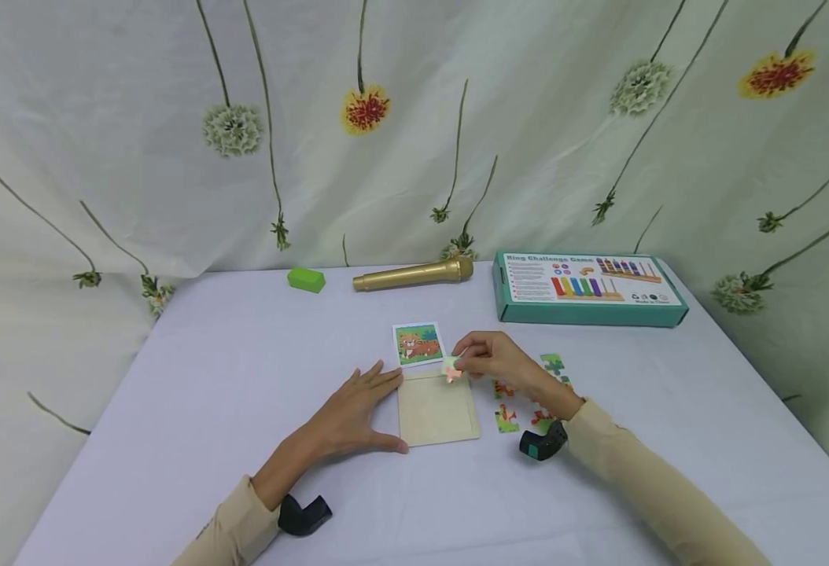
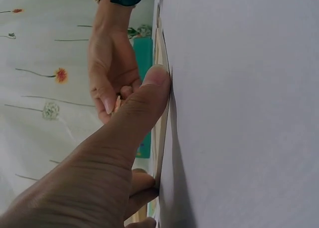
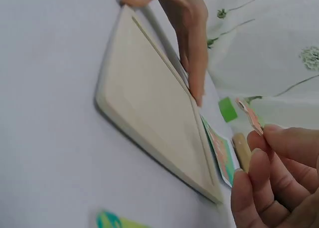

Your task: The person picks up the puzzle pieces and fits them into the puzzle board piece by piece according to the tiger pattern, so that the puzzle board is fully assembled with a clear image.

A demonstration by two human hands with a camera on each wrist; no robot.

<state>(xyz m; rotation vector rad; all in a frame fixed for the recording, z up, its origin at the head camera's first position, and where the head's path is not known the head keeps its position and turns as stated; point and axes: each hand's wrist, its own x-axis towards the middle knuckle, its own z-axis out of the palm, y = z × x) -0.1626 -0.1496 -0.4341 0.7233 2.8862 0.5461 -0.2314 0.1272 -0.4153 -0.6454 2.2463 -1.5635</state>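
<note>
My right hand [image 1: 492, 360] pinches a small puzzle piece [image 1: 451, 369] between thumb and fingertips, held above the far right corner of a pale wooden puzzle tray [image 1: 437, 409]. In the right wrist view the piece [image 3: 250, 116] is seen nearly edge-on. The left hand [image 1: 358, 413] is spread along the tray's left side, thumb at the near corner and fingertips at the far one. Nothing lies inside the tray's raised rim. Just beyond it is a picture card [image 1: 418, 344] with an orange tiger on green. Several loose puzzle pieces [image 1: 506, 419] lie to the right, partly under my right forearm.
At the back stand a teal Ring Challenge Game box [image 1: 591, 314], a gold microphone-shaped object [image 1: 413, 275] and a green block [image 1: 306, 280]. A white cloth covers the table [image 1: 209, 393]. Behind it hangs a flower-printed curtain [image 1: 414, 181].
</note>
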